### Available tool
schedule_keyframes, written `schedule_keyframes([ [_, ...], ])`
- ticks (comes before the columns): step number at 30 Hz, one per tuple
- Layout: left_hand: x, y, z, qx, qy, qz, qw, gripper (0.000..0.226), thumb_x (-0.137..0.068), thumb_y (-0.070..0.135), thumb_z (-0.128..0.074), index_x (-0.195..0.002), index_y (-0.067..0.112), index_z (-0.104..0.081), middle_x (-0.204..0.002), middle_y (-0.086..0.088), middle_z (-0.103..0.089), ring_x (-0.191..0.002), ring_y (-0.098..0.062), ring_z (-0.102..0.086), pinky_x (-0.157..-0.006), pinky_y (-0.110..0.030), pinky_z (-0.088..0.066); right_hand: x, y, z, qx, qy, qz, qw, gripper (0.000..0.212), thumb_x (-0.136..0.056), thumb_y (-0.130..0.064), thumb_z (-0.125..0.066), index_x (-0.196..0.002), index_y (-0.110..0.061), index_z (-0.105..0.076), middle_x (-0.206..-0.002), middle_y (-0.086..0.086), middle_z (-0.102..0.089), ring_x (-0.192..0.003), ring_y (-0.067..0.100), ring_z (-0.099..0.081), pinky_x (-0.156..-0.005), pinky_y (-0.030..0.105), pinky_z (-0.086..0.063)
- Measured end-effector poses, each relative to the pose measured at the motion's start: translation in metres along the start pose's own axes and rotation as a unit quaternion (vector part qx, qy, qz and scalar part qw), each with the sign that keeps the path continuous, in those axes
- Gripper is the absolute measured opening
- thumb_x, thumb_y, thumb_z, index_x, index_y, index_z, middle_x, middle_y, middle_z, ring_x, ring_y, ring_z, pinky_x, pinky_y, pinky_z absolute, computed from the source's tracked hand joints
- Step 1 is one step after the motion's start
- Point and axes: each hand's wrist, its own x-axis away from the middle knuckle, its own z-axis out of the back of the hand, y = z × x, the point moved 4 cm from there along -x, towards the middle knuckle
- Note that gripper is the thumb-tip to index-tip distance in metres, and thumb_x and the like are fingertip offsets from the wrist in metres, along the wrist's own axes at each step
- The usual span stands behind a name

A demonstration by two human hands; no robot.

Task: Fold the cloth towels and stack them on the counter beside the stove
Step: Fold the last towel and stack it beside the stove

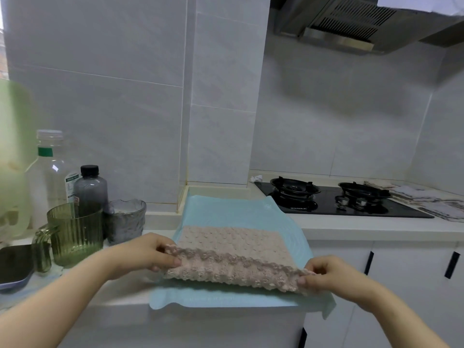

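The fingers (173, 261) of the left hand (148, 252) are curled together and pinch the near left corner of a pinkish-beige towel (226, 243). The right hand (334, 275) pinches the near right corner in the same way. Between the two hands the towel's near edge is raised off the surface and its knobbly weave shows, while its far part lies flat. Under it a light blue towel (226, 209) is spread on the counter (351, 229), its near edge hanging over the front. Just to the right sits a black two-burner stove (339, 204), with pale cloths (426, 199) lying beyond it. To the left stand a ribbed green jug (75, 234), a grey glass (125, 219), a dark bottle (90, 187) and a clear bottle (50, 172).
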Motion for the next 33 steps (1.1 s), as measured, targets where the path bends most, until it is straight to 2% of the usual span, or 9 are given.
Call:
schedule_keyframes([
  [3, -0.004, -0.001, 0.006, 0.052, -0.042, 0.054, 0.996, 0.021, -0.081, 0.027, -0.07, -0.095, 0.012, -0.068, -0.087, -0.004, -0.066, -0.077, -0.012, -0.056, -0.071, -0.024, -0.045, -0.004, -0.005, 0.01, -0.025, -0.01, -0.018, 0.999, 0.019, -0.075, -0.022, -0.078, -0.073, -0.009, -0.065, -0.066, -0.001, -0.058, -0.063, 0.007, -0.053, -0.061, 0.013, -0.042],
  [7, -0.028, 0.0, 0.011, 0.059, 0.096, 0.074, 0.991, 0.02, -0.091, 0.025, -0.059, -0.1, 0.007, -0.064, -0.082, -0.006, -0.064, -0.069, -0.014, -0.053, -0.063, -0.022, -0.041, -0.032, -0.004, 0.018, -0.095, 0.093, -0.034, 0.991, 0.016, -0.085, -0.014, -0.068, -0.095, -0.002, -0.068, -0.092, 0.014, -0.07, -0.086, 0.025, -0.067, -0.08, 0.035, -0.054],
  [11, -0.068, 0.002, 0.013, 0.053, 0.217, 0.052, 0.973, 0.019, -0.091, 0.019, -0.058, -0.073, 0.013, -0.057, -0.064, -0.002, -0.053, -0.062, -0.018, -0.047, -0.056, -0.025, -0.037, -0.074, -0.002, 0.011, -0.126, 0.21, -0.062, 0.967, 0.018, -0.087, -0.013, -0.064, -0.074, -0.003, -0.058, -0.066, 0.009, -0.053, -0.061, 0.02, -0.048, -0.057, 0.03, -0.036],
  [17, -0.117, -0.001, 0.012, -0.283, 0.331, 0.026, 0.9, 0.015, -0.096, 0.018, -0.038, -0.086, 0.014, -0.049, -0.089, -0.006, -0.059, -0.082, -0.027, -0.055, -0.062, -0.029, -0.037, -0.135, 0.004, 0.006, -0.09, 0.285, -0.071, 0.952, 0.027, -0.088, -0.009, -0.06, -0.063, -0.011, -0.05, -0.055, 0.004, -0.048, -0.049, 0.018, -0.042, -0.048, 0.026, -0.03],
  [20, -0.132, -0.003, 0.0, -0.404, 0.308, 0.035, 0.861, 0.013, -0.093, 0.007, -0.037, -0.097, 0.015, -0.046, -0.077, 0.001, -0.041, -0.082, -0.025, -0.056, -0.06, -0.031, -0.036, -0.154, 0.008, 0.002, 0.006, 0.285, -0.089, 0.954, 0.026, -0.089, -0.012, -0.056, -0.065, -0.01, -0.047, -0.053, 0.004, -0.05, -0.044, 0.018, -0.045, -0.043, 0.024, -0.03],
  [23, -0.139, -0.013, -0.007, -0.456, 0.281, 0.05, 0.843, 0.021, -0.093, 0.009, -0.037, -0.11, 0.017, -0.046, -0.094, 0.0, -0.053, -0.096, -0.021, -0.055, -0.063, -0.028, -0.035, -0.163, 0.02, -0.011, 0.102, 0.273, -0.099, 0.951, 0.031, -0.088, -0.016, -0.053, -0.061, -0.016, -0.038, -0.06, 0.003, -0.048, -0.062, 0.024, -0.047, -0.055, 0.03, -0.032],
  [27, -0.144, -0.024, -0.004, -0.433, 0.26, 0.059, 0.861, 0.023, -0.096, 0.019, -0.033, -0.116, 0.022, -0.045, -0.111, 0.002, -0.057, -0.108, -0.02, -0.049, -0.067, -0.029, -0.036, -0.166, 0.028, -0.02, 0.17, 0.277, -0.101, 0.94, 0.006, -0.086, -0.022, -0.049, -0.08, -0.023, -0.05, -0.089, 0.006, -0.057, -0.091, 0.03, -0.049, -0.069, 0.033, -0.035],
  [30, -0.147, -0.024, -0.004, -0.409, 0.231, 0.068, 0.88, 0.028, -0.096, 0.021, -0.031, -0.118, 0.025, -0.047, -0.118, 0.003, -0.054, -0.112, -0.019, -0.046, -0.073, -0.03, -0.039, -0.168, 0.029, -0.021, 0.201, 0.251, -0.116, 0.94, 0.026, -0.088, -0.024, -0.047, -0.113, -0.021, -0.055, -0.109, 0.006, -0.06, -0.106, 0.031, -0.047, -0.076, 0.032, -0.035],
  [33, -0.147, -0.024, -0.001, -0.368, 0.239, 0.064, 0.896, 0.027, -0.096, 0.031, -0.033, -0.114, 0.024, -0.051, -0.116, 0.002, -0.053, -0.108, -0.018, -0.049, -0.075, -0.029, -0.041, -0.168, 0.027, -0.021, 0.212, 0.246, -0.126, 0.937, 0.025, -0.089, -0.025, -0.045, -0.112, -0.018, -0.053, -0.108, 0.008, -0.058, -0.106, 0.03, -0.046, -0.076, 0.032, -0.036],
])
